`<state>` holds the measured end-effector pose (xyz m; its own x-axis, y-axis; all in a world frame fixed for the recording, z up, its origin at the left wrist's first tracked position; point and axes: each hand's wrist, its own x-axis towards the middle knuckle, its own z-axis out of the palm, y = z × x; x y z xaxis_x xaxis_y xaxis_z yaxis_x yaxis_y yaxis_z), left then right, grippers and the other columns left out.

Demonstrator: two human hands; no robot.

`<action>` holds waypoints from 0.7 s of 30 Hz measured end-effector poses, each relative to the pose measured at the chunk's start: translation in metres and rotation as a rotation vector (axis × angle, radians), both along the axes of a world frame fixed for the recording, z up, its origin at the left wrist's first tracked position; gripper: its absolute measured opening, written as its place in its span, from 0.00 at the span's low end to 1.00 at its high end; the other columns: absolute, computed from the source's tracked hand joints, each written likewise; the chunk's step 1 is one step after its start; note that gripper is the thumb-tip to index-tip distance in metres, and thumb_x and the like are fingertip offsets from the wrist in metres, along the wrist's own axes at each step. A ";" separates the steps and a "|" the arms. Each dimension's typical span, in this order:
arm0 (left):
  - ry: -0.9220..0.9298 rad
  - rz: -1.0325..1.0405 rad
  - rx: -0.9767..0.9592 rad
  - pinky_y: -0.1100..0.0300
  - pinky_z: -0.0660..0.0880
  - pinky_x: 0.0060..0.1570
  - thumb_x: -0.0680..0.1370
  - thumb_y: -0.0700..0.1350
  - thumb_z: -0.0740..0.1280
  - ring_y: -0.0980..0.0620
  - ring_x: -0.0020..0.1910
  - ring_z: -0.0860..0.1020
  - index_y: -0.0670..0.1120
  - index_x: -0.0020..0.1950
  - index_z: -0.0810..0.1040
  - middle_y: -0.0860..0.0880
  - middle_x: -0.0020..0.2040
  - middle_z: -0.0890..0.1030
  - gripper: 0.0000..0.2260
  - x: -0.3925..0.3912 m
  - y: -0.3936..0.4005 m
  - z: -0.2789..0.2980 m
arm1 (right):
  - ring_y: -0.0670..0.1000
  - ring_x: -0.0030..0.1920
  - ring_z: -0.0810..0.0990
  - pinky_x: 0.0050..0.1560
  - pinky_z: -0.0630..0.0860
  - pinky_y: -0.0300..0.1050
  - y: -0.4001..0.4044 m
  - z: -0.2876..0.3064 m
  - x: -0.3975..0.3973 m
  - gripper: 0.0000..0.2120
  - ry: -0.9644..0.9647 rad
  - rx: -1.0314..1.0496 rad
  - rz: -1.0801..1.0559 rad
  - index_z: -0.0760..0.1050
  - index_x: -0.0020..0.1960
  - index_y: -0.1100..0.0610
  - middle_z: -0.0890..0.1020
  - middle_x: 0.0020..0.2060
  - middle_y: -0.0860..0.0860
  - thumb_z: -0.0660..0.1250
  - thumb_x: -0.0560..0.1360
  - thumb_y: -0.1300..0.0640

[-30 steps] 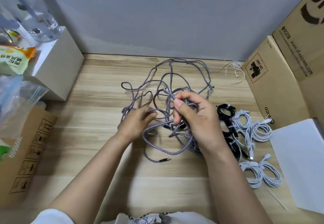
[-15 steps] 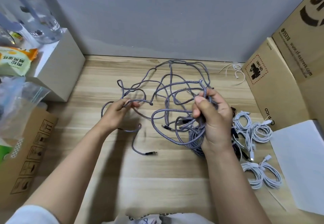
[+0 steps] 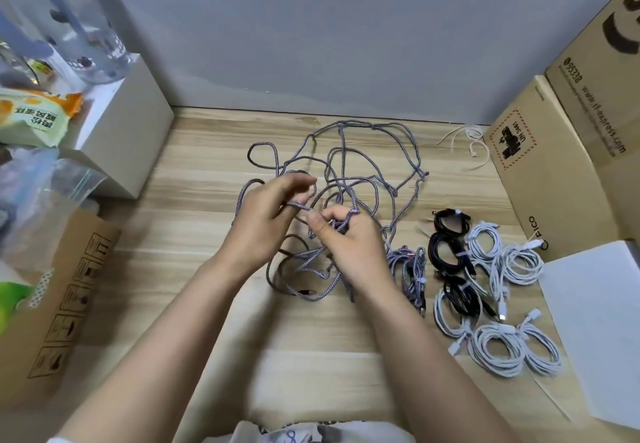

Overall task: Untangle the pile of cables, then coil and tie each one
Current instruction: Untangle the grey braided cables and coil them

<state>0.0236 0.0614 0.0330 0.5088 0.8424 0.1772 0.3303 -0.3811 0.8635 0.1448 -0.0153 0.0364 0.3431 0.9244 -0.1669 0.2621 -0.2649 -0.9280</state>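
Head view: the tangled pile of grey braided cables (image 3: 346,168) is lying on the middle of the wooden table (image 3: 207,165), its loose loops spreading toward the back wall. The left hand (image 3: 263,224) is hovering over the near part of the pile with its fingers curled, and a strand is running between its fingers; motion blur is hiding exactly how it is gripping. The right hand (image 3: 349,248) is sitting just beside it, its fingers curling round a bunch of the same strands. Loops are hanging below both hands onto the table.

Just right of the pile a coiled grey cable (image 3: 410,269) is lying tied with a white tie. Beyond it black coils (image 3: 450,252) and white coils (image 3: 512,262) are lying in a cluster, several of them touching. Loose white ties (image 3: 471,141) are sitting near the back right.

A cardboard box (image 3: 540,172) is leaning at the right edge, with a white box (image 3: 602,321) in front of it; what they contain cannot be seen. At the left a white box (image 3: 131,130) is carrying a snack packet (image 3: 34,116) and clear plastic (image 3: 69,26) on top. A clear zip bag (image 3: 45,200) is resting above another cardboard box (image 3: 59,304).
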 end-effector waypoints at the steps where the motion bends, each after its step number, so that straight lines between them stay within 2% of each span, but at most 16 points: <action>1: 0.025 -0.006 0.104 0.66 0.70 0.59 0.73 0.35 0.65 0.56 0.59 0.74 0.41 0.58 0.77 0.49 0.59 0.78 0.14 -0.004 0.003 -0.001 | 0.41 0.22 0.66 0.33 0.64 0.42 -0.002 0.002 0.002 0.12 0.030 0.019 -0.035 0.76 0.33 0.44 0.70 0.18 0.42 0.67 0.72 0.41; 3: 0.145 0.028 0.302 0.64 0.67 0.61 0.69 0.31 0.69 0.51 0.63 0.72 0.42 0.57 0.77 0.46 0.63 0.75 0.18 -0.013 0.008 -0.008 | 0.42 0.23 0.66 0.34 0.64 0.43 -0.004 0.006 0.008 0.13 0.080 0.069 -0.133 0.76 0.32 0.46 0.70 0.19 0.42 0.67 0.73 0.42; 5: 0.247 0.129 0.357 0.62 0.65 0.59 0.64 0.29 0.71 0.46 0.60 0.72 0.42 0.54 0.79 0.44 0.61 0.75 0.21 -0.021 0.013 -0.017 | 0.45 0.25 0.65 0.34 0.63 0.42 -0.006 0.011 0.015 0.16 0.128 0.122 -0.245 0.74 0.28 0.50 0.70 0.22 0.44 0.69 0.72 0.45; 8: 0.313 0.247 0.314 0.63 0.64 0.53 0.65 0.33 0.74 0.44 0.54 0.73 0.45 0.47 0.82 0.46 0.54 0.78 0.13 -0.033 0.019 -0.024 | 0.44 0.28 0.66 0.34 0.65 0.39 -0.008 0.017 0.026 0.17 0.185 0.183 -0.322 0.74 0.26 0.51 0.70 0.23 0.47 0.70 0.72 0.49; 10: 0.378 0.255 0.257 0.58 0.66 0.53 0.68 0.37 0.75 0.44 0.55 0.74 0.47 0.45 0.83 0.48 0.53 0.78 0.08 -0.039 0.022 -0.030 | 0.45 0.30 0.68 0.34 0.66 0.35 -0.010 0.019 0.030 0.16 0.209 0.226 -0.324 0.73 0.28 0.53 0.69 0.25 0.51 0.70 0.72 0.52; 12: 0.502 0.256 0.203 0.53 0.68 0.53 0.69 0.37 0.74 0.43 0.56 0.74 0.48 0.46 0.83 0.48 0.55 0.79 0.09 -0.043 0.026 -0.037 | 0.43 0.30 0.70 0.39 0.68 0.32 -0.010 0.023 0.034 0.17 0.289 0.265 -0.350 0.72 0.27 0.54 0.69 0.25 0.50 0.69 0.73 0.54; 14: 0.604 0.283 0.127 0.52 0.69 0.51 0.69 0.35 0.72 0.44 0.58 0.74 0.49 0.47 0.83 0.50 0.56 0.79 0.12 -0.048 0.027 -0.043 | 0.42 0.28 0.71 0.42 0.66 0.38 -0.011 0.029 0.038 0.20 0.397 0.299 -0.360 0.71 0.24 0.52 0.69 0.23 0.45 0.68 0.74 0.55; 17: 0.640 0.371 0.053 0.52 0.69 0.50 0.70 0.35 0.69 0.44 0.60 0.74 0.49 0.49 0.83 0.49 0.58 0.78 0.12 -0.051 0.028 -0.045 | 0.43 0.29 0.69 0.43 0.63 0.43 -0.010 0.036 0.040 0.19 0.441 0.320 -0.314 0.71 0.24 0.52 0.68 0.22 0.44 0.69 0.72 0.52; 19: 0.624 0.342 0.125 0.51 0.67 0.55 0.68 0.36 0.71 0.44 0.62 0.72 0.48 0.53 0.82 0.48 0.62 0.76 0.15 -0.044 0.024 -0.039 | 0.44 0.28 0.68 0.43 0.63 0.43 -0.009 0.037 0.040 0.18 0.443 0.326 -0.284 0.70 0.24 0.52 0.68 0.22 0.43 0.68 0.70 0.51; 21: 0.595 0.217 0.229 0.49 0.64 0.59 0.67 0.39 0.74 0.44 0.64 0.70 0.49 0.54 0.81 0.48 0.65 0.74 0.16 -0.033 0.019 -0.035 | 0.44 0.26 0.66 0.40 0.64 0.41 -0.009 0.040 0.039 0.17 0.461 0.346 -0.271 0.69 0.24 0.52 0.67 0.22 0.43 0.67 0.70 0.52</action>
<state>-0.0098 0.0808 -0.0015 0.3982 0.9113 0.1052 0.8146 -0.4040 0.4162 0.1836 -0.0241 0.0765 0.5362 0.8419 -0.0607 -0.2187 0.0691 -0.9733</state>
